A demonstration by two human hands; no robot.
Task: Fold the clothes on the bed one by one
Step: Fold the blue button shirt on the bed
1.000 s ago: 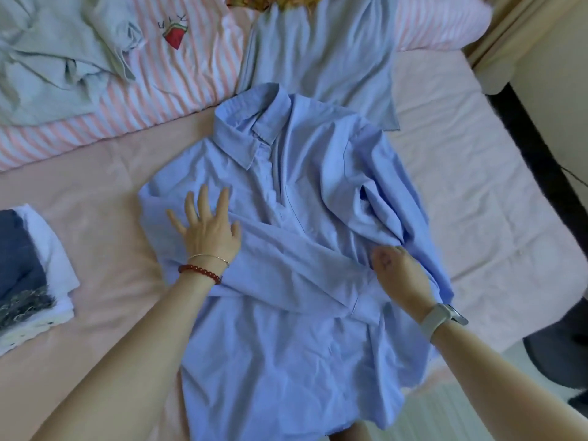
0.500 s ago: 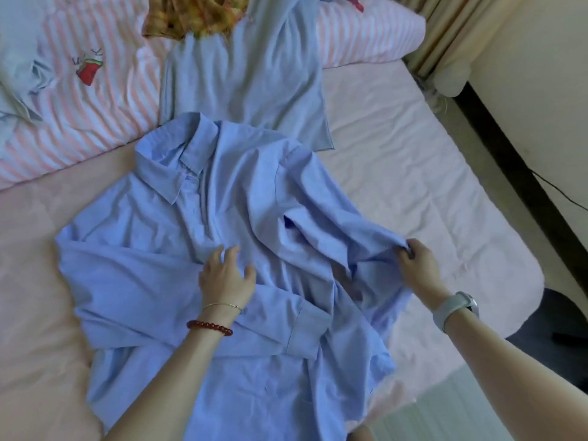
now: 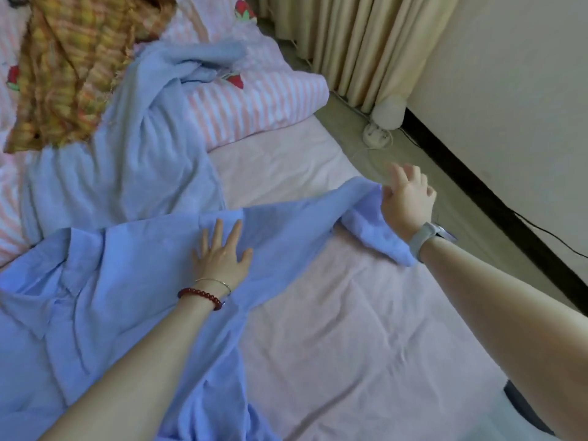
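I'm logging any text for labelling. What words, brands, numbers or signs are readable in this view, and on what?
None can be read.
Blue shirt: no tag or label showing.
Striped bedding: strawberry pictures only, no lettering.
Watch on the right wrist: its face is turned away, nothing legible.
Plaid cloth: pattern only.

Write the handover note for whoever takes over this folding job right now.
Left hand: flat, fingers spread, pressing the blue shirt near the shoulder.
Right hand: at the end of the sleeve, which lies stretched out to the right on the sheet; grip not clearly visible.
Waiting: light blue garment and plaid garment on the striped quilt.
Done: shirt spread out.
Left: fold the sleeve in, finish the shirt, then fold the others.
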